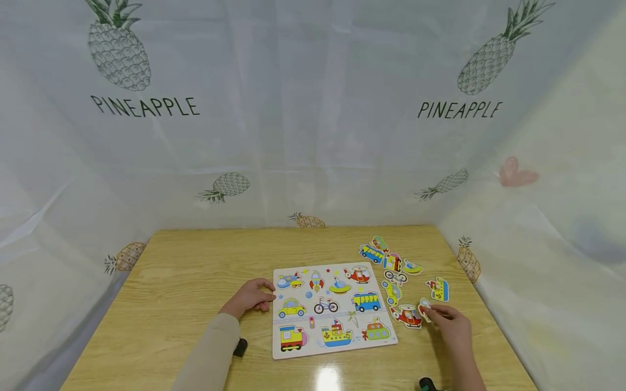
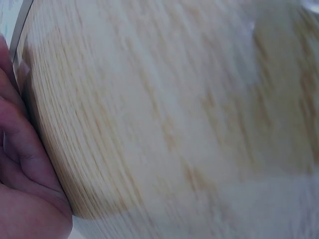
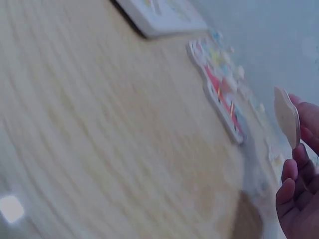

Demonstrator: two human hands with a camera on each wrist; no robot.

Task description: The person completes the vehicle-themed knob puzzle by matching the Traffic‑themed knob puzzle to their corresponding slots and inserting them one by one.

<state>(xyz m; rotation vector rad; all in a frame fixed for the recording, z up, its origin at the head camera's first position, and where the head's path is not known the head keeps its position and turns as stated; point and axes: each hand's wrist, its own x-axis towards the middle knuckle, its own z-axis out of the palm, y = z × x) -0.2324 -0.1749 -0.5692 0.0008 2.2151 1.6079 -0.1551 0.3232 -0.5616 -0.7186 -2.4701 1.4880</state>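
Fingers of R hand [image 1: 451, 322] are pinching a small puzzle piece [image 1: 424, 310] btwn thumb and fingertips, up off the table; R wrist view shows it near edge-on w/ bare wood side to the cam, so can't tell for sure which vehicle it is. Step in hand looks like picking out one loose piece for the board; next move prob. calls for carrying it L past the fingertips, tipping it flat, art up, & turning it to suit its matching outline. Pose: R forearm reaches in from the near edge, hand on its side, fingers pointing L, lower ones loosely curled under the pinch. Just L of those fingertips, flat on the table, is the helicopter piece [image 1: 407, 316]; just beyond them, the ship piece [image 1: 438, 289]. Farther out, past the fingers & a bit L: car piece [image 1: 392, 293], bicycle piece [image 1: 396, 278], UFO piece [image 1: 412, 267], train piece [image 1: 392, 263], bus piece [image 1: 371, 253], submarine piece [image 1: 379, 243]. Well L of the R fingers lies the puzzle board [image 1: 313, 320], flat; at its far side from them is L hand [image 1: 251, 296], relaxed, fingertips at the board's L edge, seemingly steadying it, tho firm contact's hard to confirm. Beyond all fingers, at the back: pineapple-print curtain [image 1: 313, 136].
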